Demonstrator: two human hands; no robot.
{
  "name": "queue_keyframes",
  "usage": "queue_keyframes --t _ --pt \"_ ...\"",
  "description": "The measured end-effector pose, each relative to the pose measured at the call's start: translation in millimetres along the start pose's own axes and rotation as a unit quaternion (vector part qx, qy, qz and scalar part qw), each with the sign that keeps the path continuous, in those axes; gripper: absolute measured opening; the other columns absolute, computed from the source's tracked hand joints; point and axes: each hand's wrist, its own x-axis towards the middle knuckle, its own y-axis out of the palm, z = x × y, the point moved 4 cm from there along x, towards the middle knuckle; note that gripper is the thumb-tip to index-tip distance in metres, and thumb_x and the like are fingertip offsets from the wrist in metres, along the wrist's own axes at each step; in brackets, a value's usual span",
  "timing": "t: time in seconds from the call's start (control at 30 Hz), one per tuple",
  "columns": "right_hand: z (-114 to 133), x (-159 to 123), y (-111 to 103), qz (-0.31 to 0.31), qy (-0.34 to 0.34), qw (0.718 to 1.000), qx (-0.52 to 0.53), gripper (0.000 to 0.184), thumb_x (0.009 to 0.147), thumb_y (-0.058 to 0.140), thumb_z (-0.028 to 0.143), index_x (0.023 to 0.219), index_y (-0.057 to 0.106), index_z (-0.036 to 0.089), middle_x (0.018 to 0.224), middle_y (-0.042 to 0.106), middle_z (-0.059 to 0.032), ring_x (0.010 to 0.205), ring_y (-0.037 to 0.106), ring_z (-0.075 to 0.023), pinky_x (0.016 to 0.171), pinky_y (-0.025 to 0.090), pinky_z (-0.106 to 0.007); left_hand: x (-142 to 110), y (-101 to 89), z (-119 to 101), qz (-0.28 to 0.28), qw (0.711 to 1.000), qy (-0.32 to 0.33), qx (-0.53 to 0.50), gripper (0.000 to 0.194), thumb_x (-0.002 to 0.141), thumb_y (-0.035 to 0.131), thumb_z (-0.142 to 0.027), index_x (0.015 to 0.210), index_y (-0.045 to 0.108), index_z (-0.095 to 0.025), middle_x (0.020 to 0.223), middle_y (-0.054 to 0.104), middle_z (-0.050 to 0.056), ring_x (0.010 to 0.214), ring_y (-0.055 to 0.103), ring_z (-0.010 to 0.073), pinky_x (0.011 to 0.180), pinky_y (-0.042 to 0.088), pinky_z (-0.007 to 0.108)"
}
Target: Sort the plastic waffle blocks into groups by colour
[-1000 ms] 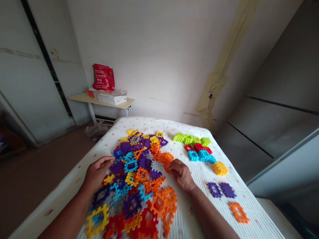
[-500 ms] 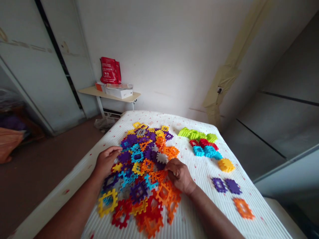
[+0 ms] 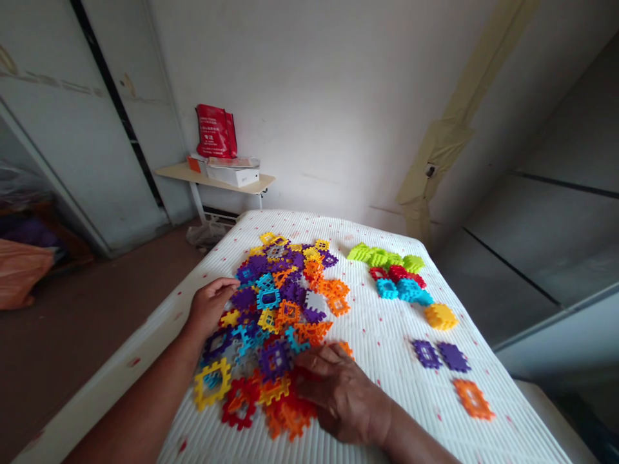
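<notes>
The head camera looks forward and down across the white cloth.

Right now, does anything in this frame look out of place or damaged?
The yellowish tape around the socket looks odd: wrinkled and uneven on the wall, perhaps a makeshift patch. The pile of pieces is jumbled, but no breakage is evident.

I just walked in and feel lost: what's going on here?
A person's right hand is over the near end of a mixed pile of plastic pieces; whether it grips one is hidden. The left hand is at the pile's left edge. To the right sit green pieces, red pieces, blue pieces and yellow pieces, grouped by colour, with two purple pieces and one orange piece nearer.
</notes>
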Motion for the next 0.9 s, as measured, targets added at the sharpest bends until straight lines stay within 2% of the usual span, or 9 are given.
queue_keyframes --t 0.13,0.27,0.43,0.53,0.6,0.7,0.77,0.83,0.9 --pt "-10.2 4.2 8.8 -0.052 0.0 0.998 -0.035 0.024 0.089 0.049 0.026 0.109 0.063 0.025 0.124 0.059 -0.0063 0.104 0.052 -0.0206 0.088 0.036 -0.035 0.0 -0.3 -1.9 0.002 1.0 0.004 0.01 0.034 0.06 0.066 -0.046 0.079 0.071 -0.018 0.078 0.073 0.003 0.078 0.067 0.0208 0.076 0.05 0.029" --pt "-18.3 10.3 12.3 -0.098 0.003 0.995 -0.03 0.021 0.091 0.048 0.028 0.104 0.065 0.023 0.116 0.063 -0.0076 0.099 0.054 -0.0208 0.083 0.039 -0.035 -1.6 -0.6 -6.7 0.001 1.0 0.004 0.016 0.032 0.059 0.065 -0.046 0.077 0.07 -0.019 0.077 0.074 0.003 0.08 0.067 0.0216 0.077 0.049 0.029" --pt "-23.9 15.1 -2.7 -0.169 0.022 0.978 0.117 0.029 0.095 0.039 0.034 0.1 0.065 0.021 0.102 0.067 -0.0079 0.094 0.058 -0.0184 0.086 0.043 -0.033 -1.9 -0.1 -9.0 0.001 1.0 0.0 0.019 0.033 0.058 0.063 -0.046 0.076 0.07 -0.02 0.077 0.074 0.003 0.08 0.067 0.0222 0.076 0.05 0.029" --pt "-40.0 16.7 -11.1 -0.217 0.099 0.94 0.246 0.032 0.093 0.044 0.042 0.087 0.067 0.02 0.083 0.066 -0.0051 0.077 0.059 -0.016 0.072 0.046 -0.028 -1.4 -0.2 -8.7 0.003 1.0 -0.002 0.024 0.034 0.057 0.063 -0.047 0.076 0.07 -0.02 0.076 0.074 0.003 0.078 0.067 0.0222 0.073 0.051 0.029" --pt "-56.3 17.6 -10.3 -0.231 0.159 0.892 0.354 0.032 0.087 0.052 0.048 0.082 0.066 0.019 0.075 0.063 -0.0025 0.067 0.056 -0.0136 0.063 0.045 -0.025 -1.7 -0.6 -9.5 0.003 1.0 -0.003 0.028 0.034 0.057 0.063 -0.047 0.076 0.07 -0.02 0.077 0.074 0.003 0.078 0.067 0.0227 0.074 0.051 0.029" --pt "-82.4 17.8 -5.4 -0.239 0.217 0.815 0.481 0.038 0.076 0.064 0.054 0.091 0.064 0.019 0.071 0.061 0.0 0.058 0.053 -0.0115 0.055 0.043 -0.023 -3.0 -1.2 -13.0 0.005 0.999 -0.006 0.037 0.034 0.057 0.063 -0.047 0.077 0.069 -0.019 0.078 0.075 0.004 0.08 0.067 0.0236 0.076 0.051 0.03" --pt "-100.0 14.2 -4.9 -0.245 0.256 0.791 0.499 0.044 0.071 0.068 0.053 0.099 0.062 0.019 0.068 0.061 0.0009 0.054 0.051 -0.0104 0.05 0.04 -0.022 -3.9 -1.3 -15.8 0.008 0.999 -0.011 0.044 0.035 0.057 0.064 -0.047 0.077 0.07 -0.019 0.078 0.075 0.004 0.081 0.067 0.0241 0.077 0.051 0.031" --pt "-115.5 6.6 -10.2 -0.252 0.29 0.796 0.468 0.043 0.071 0.067 0.047 0.102 0.062 0.018 0.065 0.06 0.0016 0.051 0.048 -0.0094 0.048 0.038 -0.021 -4.2 -1.4 -18.0 0.008 0.999 -0.015 0.051 0.035 0.056 0.064 -0.047 0.076 0.069 -0.019 0.079 0.075 0.005 0.083 0.067 0.0246 0.079 0.051 0.032" --pt "-127.1 -3.4 -21.6 -0.249 0.319 0.831 0.381 0.033 0.074 0.063 0.038 0.1 0.065 0.017 0.06 0.059 0.0027 0.049 0.046 -0.009 0.048 0.036 -0.021 -3.9 -1.6 -19.2 0.007 0.998 -0.016 0.055 0.035 0.056 0.063 -0.048 0.076 0.069 -0.02 0.082 0.075 0.005 0.086 0.067 0.025 0.081 0.05 0.032"
